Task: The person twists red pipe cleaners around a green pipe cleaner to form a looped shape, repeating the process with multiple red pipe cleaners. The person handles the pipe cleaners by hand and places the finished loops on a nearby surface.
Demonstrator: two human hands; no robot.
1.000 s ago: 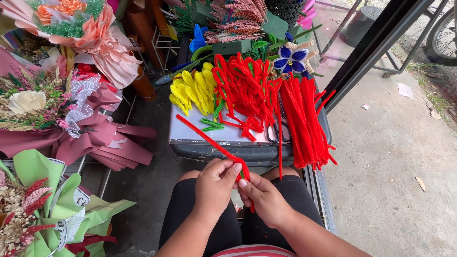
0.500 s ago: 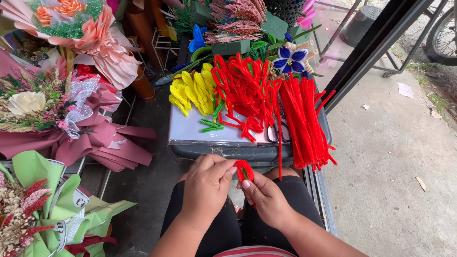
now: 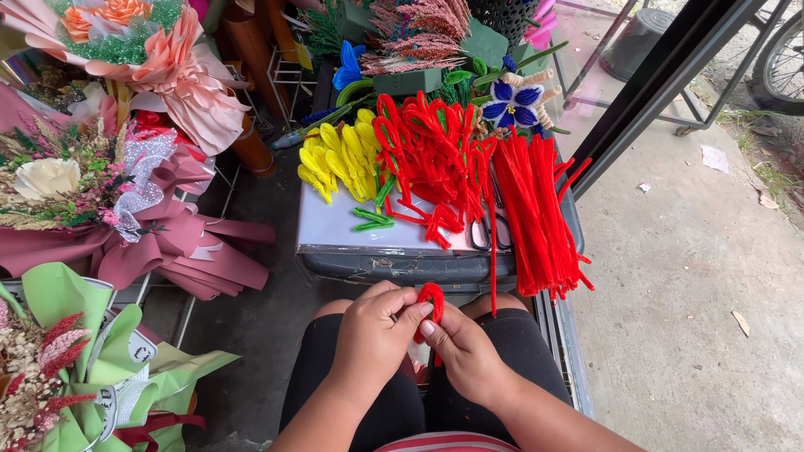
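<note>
My left hand (image 3: 374, 335) and my right hand (image 3: 466, 350) meet over my lap and both pinch one red pipe cleaner (image 3: 430, 296), bent into a small loop between the fingertips. Just beyond them stands a grey box (image 3: 394, 266) with a white sheet on top. On it lie looped red pipe cleaners (image 3: 427, 146), a bundle of straight red pipe cleaners (image 3: 536, 213), yellow loops (image 3: 339, 163), a few green pieces (image 3: 371, 219) and scissors (image 3: 490, 226).
Wrapped bouquets fill the left: pink paper (image 3: 155, 238), peach paper (image 3: 180, 75), green paper (image 3: 75, 368). A blue pipe-cleaner flower (image 3: 512, 102) and dried stems stand behind the box. A dark metal post (image 3: 662, 75) slants at right over concrete floor (image 3: 695, 285).
The long red pipe cleaner that stretched up to the box has been drawn in and curled into a small loop between my fingers. Both hands stayed over my lap.
</note>
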